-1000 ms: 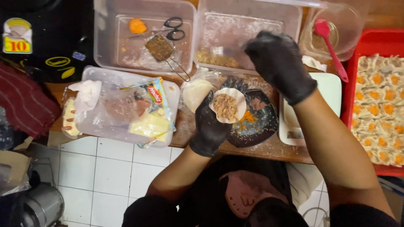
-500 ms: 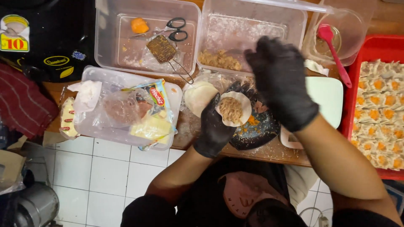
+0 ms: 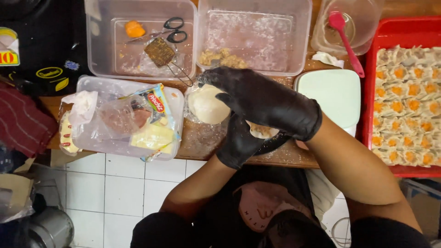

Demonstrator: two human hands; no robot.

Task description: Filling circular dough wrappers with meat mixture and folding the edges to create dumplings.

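Note:
Both my hands wear black gloves. My left hand cups a round dough wrapper with brown filling, mostly hidden under my other hand. My right hand lies across it, palm down and fingers spread, with the fingertips at the top edge of a stack of pale round wrappers on the wooden counter. I cannot see anything in the right hand. A dark plate under my hands is almost fully covered.
At the back stand a clear tub holding scissors, a mesh skimmer and an orange piece, and a tub with filling scraps. A red tray of finished dumplings sits right, beside a pale green lid and pink spatula. A packet-filled box sits left.
My right hand has come down and to the left, from over the back tub to across my left hand, and now covers the filled wrapper and the dark plate.

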